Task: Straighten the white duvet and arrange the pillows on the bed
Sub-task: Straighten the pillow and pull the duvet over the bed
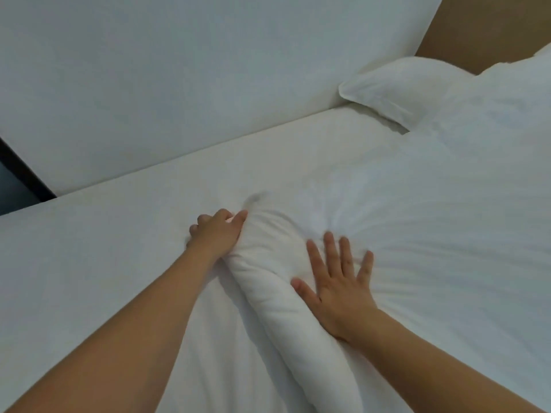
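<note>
The left hand [215, 234], its arm stretched forward, grips the rolled edge of the white duvet [432, 234] with curled fingers. Just beside it, the right hand [340, 281] lies flat on the duvet, fingers straight and spread. Far right, a pillow [396, 90] rests near the wall [179, 84].

No readable text, no labels, no brand marks, no numbers or signs on anything in view
</note>
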